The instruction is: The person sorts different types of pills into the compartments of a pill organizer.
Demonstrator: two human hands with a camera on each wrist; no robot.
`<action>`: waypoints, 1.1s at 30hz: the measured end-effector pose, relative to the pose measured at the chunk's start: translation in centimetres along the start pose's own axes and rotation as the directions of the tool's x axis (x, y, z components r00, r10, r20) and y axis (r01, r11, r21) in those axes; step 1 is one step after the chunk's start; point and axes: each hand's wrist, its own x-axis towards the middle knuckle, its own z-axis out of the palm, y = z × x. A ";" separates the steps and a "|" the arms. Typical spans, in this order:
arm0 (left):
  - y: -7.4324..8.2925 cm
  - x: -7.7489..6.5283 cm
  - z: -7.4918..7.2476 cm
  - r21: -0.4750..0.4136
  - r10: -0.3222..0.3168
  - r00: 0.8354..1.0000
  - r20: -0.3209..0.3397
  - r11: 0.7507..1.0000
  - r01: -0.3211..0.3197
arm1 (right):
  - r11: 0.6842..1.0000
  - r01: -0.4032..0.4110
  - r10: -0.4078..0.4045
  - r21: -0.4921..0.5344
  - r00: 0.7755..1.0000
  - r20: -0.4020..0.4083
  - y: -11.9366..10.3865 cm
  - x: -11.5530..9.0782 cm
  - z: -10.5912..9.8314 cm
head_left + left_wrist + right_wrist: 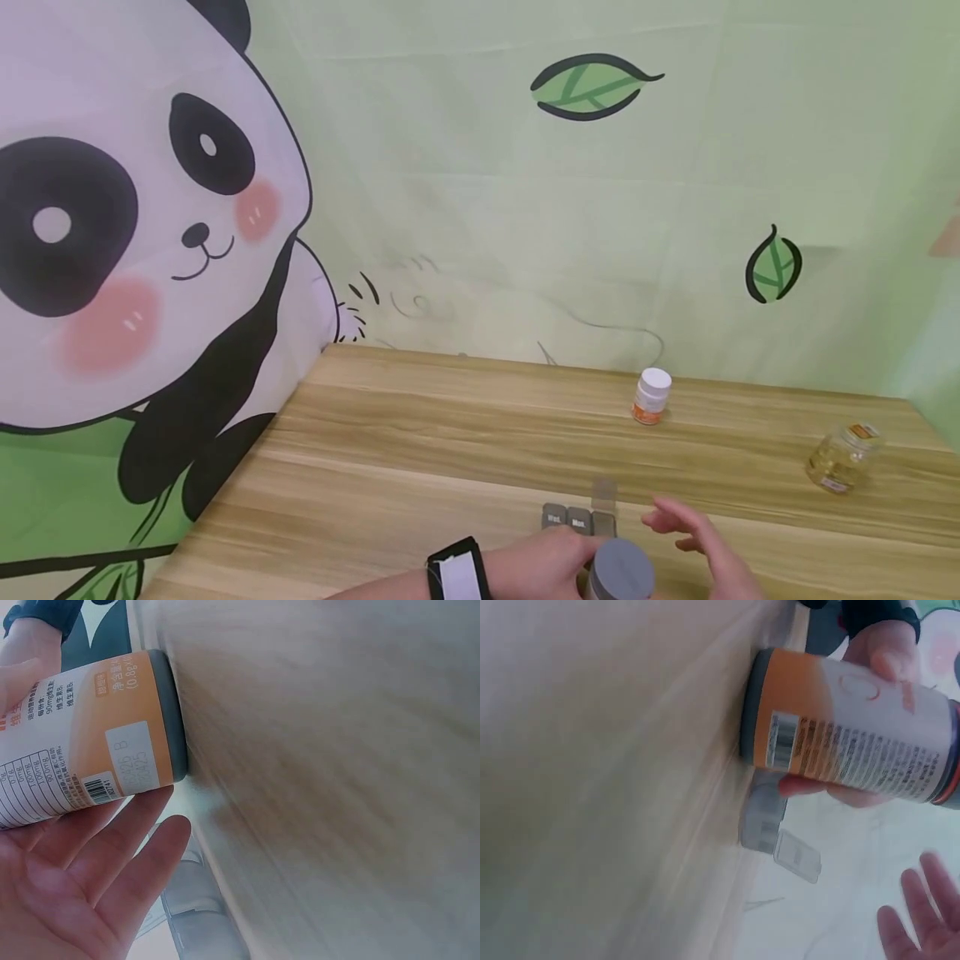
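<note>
A white-and-orange supplement bottle [52,742] with a grey lid [621,571] is held in my left hand [536,562]. The fingers of this hand curl round its far side, and the bottle hides part of them in the left wrist view. Just ahead of the bottle lies a grey pill organizer [578,519], its compartment lids marked with days. One clear lid [798,856] of it stands raised. Apart from the bottle on the right, my right hand [701,542] holds nothing; its fingers are loosely bent. Whether the bottle's grey base touches the table cannot be told.
On the wooden table [420,417], a small white-and-orange pill bottle [651,397] stands near the back edge. Farther right is a clear jar [842,460] with yellowish contents. A green cloth backdrop [450,167] with a panda and leaves rises behind.
</note>
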 end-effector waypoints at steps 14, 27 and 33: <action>-0.4 -0.1 -0.1 -0.056 -0.029 0.999 0.013 0.998 0.029 | 0.917 0.053 -0.122 0.395 0.981 0.152 1.1 -0.2 1.4; -0.3 0.1 0.4 0.026 0.012 0.999 -0.033 1.000 -0.011 | 0.961 0.058 -0.064 0.270 0.998 0.016 -1.3 2.2 4.3; -0.4 0.3 0.3 -0.012 0.034 0.999 -0.023 0.999 -0.034 | 0.998 -0.027 0.031 0.062 0.998 -0.058 -2.5 2.3 3.9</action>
